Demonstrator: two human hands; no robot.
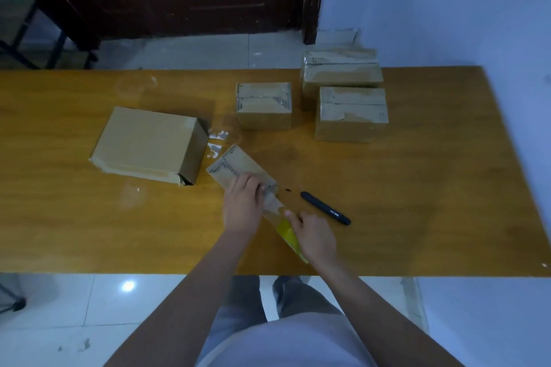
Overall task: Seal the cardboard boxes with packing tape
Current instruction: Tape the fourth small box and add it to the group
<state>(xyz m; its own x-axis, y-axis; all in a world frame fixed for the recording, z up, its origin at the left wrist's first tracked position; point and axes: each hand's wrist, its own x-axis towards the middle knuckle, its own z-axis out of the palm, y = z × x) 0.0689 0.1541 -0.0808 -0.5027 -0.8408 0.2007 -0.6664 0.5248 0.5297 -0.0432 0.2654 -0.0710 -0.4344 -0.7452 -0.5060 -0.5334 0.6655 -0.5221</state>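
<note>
Though gripped by both hands [243,202], small brown box [238,168], tilted, tape-streaked.

**Five boxes and a tape roll on the table**

The small box [238,171] being worked on lies tilted at the table's centre, clear tape stretching off its near end to a yellow-cored tape roll [290,237] at five o'clock. A large plain box [143,143] lies flat at nine o'clock. Three taped boxes stand beyond: one [264,106] at twelve, two [351,113] [341,70] at two o'clock, touching.
</note>
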